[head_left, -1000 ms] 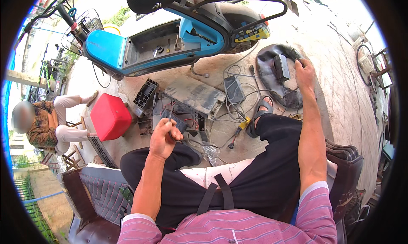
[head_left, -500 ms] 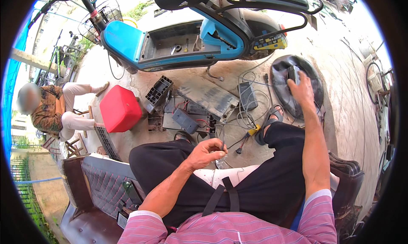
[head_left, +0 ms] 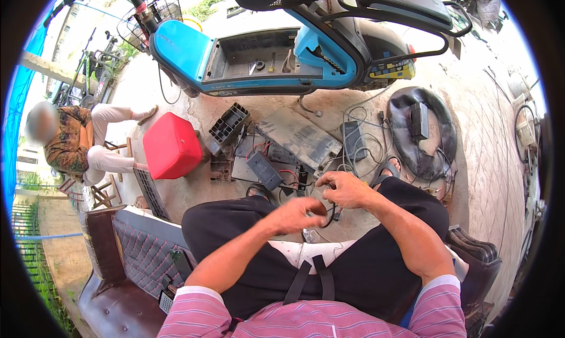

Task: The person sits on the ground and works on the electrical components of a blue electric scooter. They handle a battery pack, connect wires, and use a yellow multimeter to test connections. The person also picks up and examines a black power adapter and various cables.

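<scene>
Holds the left hand (head_left: 296, 215) above the lap of loose black trousers (head_left: 226, 223), with fingers curved and blurred toward the tips. Holds the right hand (head_left: 346, 191) just beside it and slightly farther out, with fingers bent toward the left ones. Shows a thin black flexible cable (head_left: 334, 213) just below the right hand and beside the left fingertips (too small and blurred to tell of a grip). Cannot tell, for either hand, between holding the cable and merely touching it.

Faces, on the pale dusty floor (head_left: 485, 161), a dark ribbed rectangular box (head_left: 264, 171) near the left knee, a flat dusty grey panel (head_left: 300, 135) beyond it and a smooth black oblong box (head_left: 354, 141) among loose grey wires. Has, to the right, a black rubber ring-shaped tube (head_left: 402, 132) with a small black block (head_left: 419, 120) on it. Has, to the left, a black plastic gridded tray (head_left: 229, 123) and a bright red squarish stool (head_left: 172, 146), near a seated person in a brown patterned top (head_left: 69, 143). Looks across to a blue scooter (head_left: 179, 46) with an uncovered footboard compartment.
</scene>
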The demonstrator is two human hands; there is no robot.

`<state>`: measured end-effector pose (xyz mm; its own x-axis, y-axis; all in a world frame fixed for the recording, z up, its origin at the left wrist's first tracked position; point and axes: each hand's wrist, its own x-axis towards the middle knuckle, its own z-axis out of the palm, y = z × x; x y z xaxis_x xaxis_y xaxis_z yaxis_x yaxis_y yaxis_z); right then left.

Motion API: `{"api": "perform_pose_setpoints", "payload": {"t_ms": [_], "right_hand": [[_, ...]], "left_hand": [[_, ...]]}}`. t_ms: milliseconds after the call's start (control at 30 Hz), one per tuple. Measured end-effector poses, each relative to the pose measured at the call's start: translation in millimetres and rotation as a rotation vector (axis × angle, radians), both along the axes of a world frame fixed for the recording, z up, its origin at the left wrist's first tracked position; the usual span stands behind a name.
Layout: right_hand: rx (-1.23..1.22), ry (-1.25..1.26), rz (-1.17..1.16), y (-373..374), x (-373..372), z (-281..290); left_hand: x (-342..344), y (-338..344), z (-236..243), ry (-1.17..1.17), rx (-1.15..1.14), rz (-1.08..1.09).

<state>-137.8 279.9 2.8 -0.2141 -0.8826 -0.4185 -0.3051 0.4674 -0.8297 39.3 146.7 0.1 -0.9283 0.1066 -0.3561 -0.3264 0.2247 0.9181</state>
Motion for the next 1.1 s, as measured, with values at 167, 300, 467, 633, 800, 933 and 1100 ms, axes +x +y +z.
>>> {"api": "perform_pose_setpoints", "payload": {"t_ms": [167,300,467,633,800,933,1100], "right_hand": [[0.008,0.038,0.088,-7,2,14],[0.017,0.057,0.142,-8,6,11],[0.185,0.114,0.355,-2,8,0],[0.384,0.102,0.571,10,17,-9],[0.455,0.109,0.555,12,7,-14],[0.482,0.088,0.551,7,1,-15],[0.419,0.125,0.507,-6,-4,-8]], "left_hand": [[-34,-104,-66,-0.126,-0.22,0.417],[-14,-203,-148,-0.311,-0.482,0.751],[5,-247,-190,-0.471,-0.692,0.891],[14,-279,-250,-0.435,-0.745,0.931],[9,-291,-279,-0.47,-0.775,0.895],[-5,-298,-258,-0.566,-0.827,0.872],[-15,-327,-233,-0.318,-1.006,1.022]]}}
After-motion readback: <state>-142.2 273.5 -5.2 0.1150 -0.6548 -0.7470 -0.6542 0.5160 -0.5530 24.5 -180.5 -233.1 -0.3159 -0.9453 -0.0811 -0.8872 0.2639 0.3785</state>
